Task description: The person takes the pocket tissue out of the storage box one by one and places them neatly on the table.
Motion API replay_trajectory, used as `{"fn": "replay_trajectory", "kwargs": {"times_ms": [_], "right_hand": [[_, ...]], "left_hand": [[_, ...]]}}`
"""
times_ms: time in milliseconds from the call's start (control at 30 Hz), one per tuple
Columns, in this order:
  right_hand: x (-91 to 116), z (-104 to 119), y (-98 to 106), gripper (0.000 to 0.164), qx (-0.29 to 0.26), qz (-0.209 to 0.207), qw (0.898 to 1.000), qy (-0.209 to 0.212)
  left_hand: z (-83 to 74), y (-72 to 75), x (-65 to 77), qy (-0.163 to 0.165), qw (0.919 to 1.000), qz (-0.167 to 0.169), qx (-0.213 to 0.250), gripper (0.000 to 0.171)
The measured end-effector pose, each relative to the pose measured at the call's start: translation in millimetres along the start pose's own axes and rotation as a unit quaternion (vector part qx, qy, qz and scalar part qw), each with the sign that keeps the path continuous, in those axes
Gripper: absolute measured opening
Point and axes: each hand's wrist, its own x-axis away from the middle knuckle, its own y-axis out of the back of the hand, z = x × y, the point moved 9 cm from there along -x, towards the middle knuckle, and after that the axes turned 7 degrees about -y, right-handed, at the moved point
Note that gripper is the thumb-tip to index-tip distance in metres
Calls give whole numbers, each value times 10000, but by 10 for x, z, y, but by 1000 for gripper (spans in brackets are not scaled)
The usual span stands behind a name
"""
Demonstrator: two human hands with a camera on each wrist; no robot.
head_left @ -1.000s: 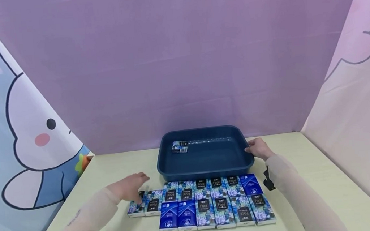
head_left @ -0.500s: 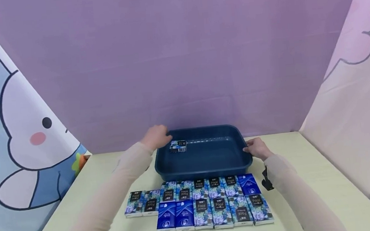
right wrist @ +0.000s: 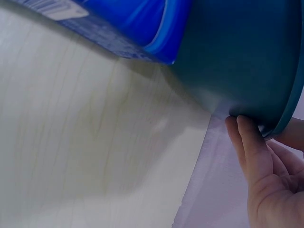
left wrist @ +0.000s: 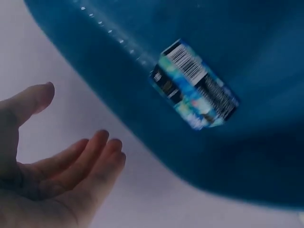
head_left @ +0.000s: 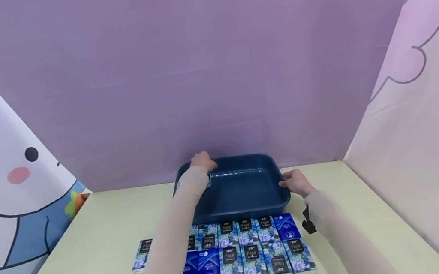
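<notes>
A dark blue plastic tray [head_left: 243, 189] stands against the back curtain. My left hand [head_left: 203, 160] hovers at its back left corner, holding nothing. In the left wrist view that hand [left wrist: 71, 180] has thumb and fingers spread apart beside the tray's rim. One small flower-printed tissue pack [left wrist: 194, 85] lies inside; the left hand and sleeve mostly cover it in the head view. My right hand [head_left: 297, 183] grips the tray's right rim, thumb on the inner side and fingers [right wrist: 251, 145] against the outer wall.
Two rows of flower-printed tissue packs [head_left: 231, 263] and plain blue packs [head_left: 208, 267] lie close in front of the tray. At the left end, another flower-printed pack [head_left: 141, 255] is partly behind my left sleeve. A purple curtain [head_left: 215, 81] hangs behind.
My left hand has gone from the leftmost packs up to the tray's back left corner, then slightly right. My right hand has stayed on the rim. The head view has shifted slightly.
</notes>
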Motion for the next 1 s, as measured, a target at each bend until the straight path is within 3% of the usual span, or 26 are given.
{"fn": "replay_trajectory", "kwargs": {"times_ms": [133,300,467,733,1000], "right_hand": [[32,27,2,39,118,-60,9999,52],[60,39,49,40,261,-116,9996,74],[109,7,70,40,228,-86,9997,-3],[166,-5,79,41,214,-40,9998,-4],[207,8,68,41,108,-18,9999,7]], "left_hand": [[142,-98,-26,337,9993,46,156,35],[294,-192,-36,496,9982,153,-296,37],[306,-209,163,526,9958,268,-703,41],[460,-394,317,1259,9908,399,303,53],[656,-588,130,1422,9887,393,262,61]]}}
